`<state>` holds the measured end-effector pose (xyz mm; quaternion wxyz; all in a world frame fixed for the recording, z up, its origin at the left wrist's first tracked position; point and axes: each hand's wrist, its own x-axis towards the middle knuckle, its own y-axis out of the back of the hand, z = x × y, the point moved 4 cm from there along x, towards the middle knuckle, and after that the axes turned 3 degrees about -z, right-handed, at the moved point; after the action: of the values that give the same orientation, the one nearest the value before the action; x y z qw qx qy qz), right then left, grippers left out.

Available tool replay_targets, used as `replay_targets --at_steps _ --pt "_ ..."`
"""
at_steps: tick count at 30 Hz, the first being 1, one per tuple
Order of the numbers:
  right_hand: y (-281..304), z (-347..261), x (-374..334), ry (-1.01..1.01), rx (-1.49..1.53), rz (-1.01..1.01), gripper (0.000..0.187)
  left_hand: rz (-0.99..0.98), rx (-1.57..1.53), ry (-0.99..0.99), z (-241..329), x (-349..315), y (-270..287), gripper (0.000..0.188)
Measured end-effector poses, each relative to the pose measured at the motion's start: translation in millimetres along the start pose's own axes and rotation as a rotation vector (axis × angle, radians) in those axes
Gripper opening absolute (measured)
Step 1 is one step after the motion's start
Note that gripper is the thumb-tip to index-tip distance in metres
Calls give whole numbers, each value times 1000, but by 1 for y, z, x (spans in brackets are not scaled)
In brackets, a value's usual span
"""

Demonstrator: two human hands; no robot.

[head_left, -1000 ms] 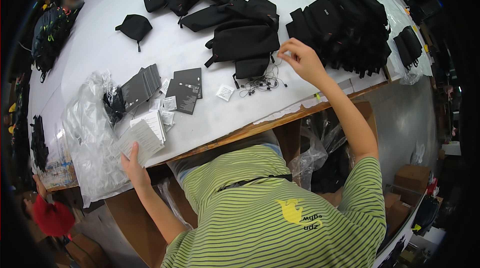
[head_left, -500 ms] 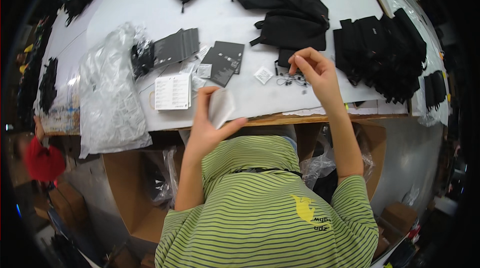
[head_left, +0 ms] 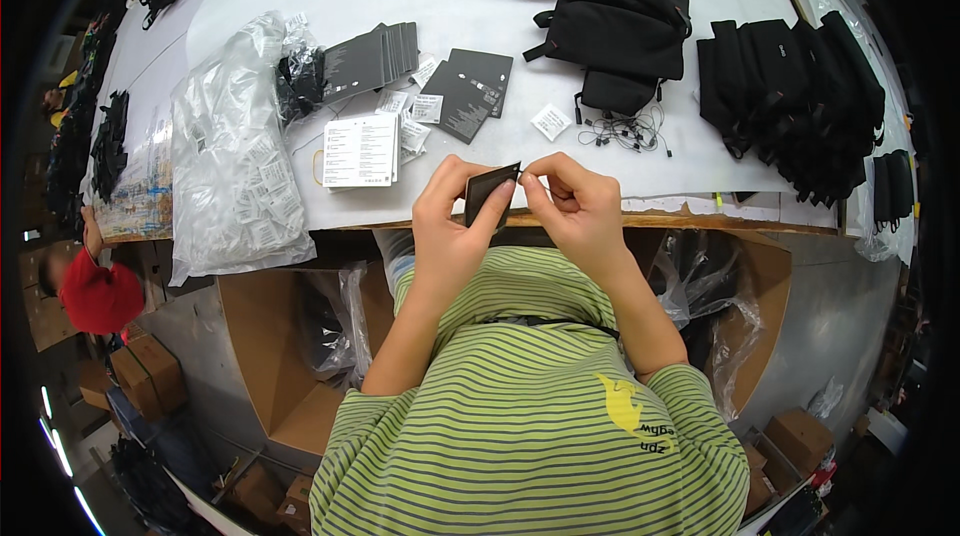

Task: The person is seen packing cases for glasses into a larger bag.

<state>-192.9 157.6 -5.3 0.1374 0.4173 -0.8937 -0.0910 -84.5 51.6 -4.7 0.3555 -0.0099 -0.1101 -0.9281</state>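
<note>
Near the table's front edge, my left hand (head_left: 443, 221) holds a dark hang tag (head_left: 484, 186) between thumb and fingers. My right hand (head_left: 585, 213) is closed in a pinch at the tag's upper right corner; whatever sits between those fingertips is too small to make out. Just beyond lies a tangle of thin black tag strings (head_left: 628, 130), with a small white label packet (head_left: 550, 122) to its left. Dark printed cards (head_left: 468, 91) and a stack of white printed cards (head_left: 358, 151) lie left of my hands.
A clear plastic bag of white packets (head_left: 240, 166) overhangs the front edge at left. Black fabric pouches (head_left: 620, 31) lie at the back, more piled (head_left: 780, 86) at right. Open cardboard boxes (head_left: 265, 346) stand below the table. A person in a red sleeve (head_left: 102, 291) is far left.
My right hand has come from near the black strings to meet my left hand. The card in my left hand has turned from its pale side to its dark side. The view has shifted slightly.
</note>
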Motion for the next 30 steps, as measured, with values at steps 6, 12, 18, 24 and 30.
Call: replay_targets --at_steps 6,12,18,24,30 --pt "0 -5 1 121 -188 51 6 18 193 -187 8 2 0 10" --pt "7 -10 1 101 -155 28 11 16 271 -315 18 0 6 18" --pt "21 -3 -1 -9 59 -69 9 -101 232 -381 22 1 3 19" --pt "24 -2 -7 -14 -16 -288 9 -470 -204 86 -10 4 7 15" --pt "18 6 -17 118 -211 -344 12 -657 -138 360 -24 -5 3 15"
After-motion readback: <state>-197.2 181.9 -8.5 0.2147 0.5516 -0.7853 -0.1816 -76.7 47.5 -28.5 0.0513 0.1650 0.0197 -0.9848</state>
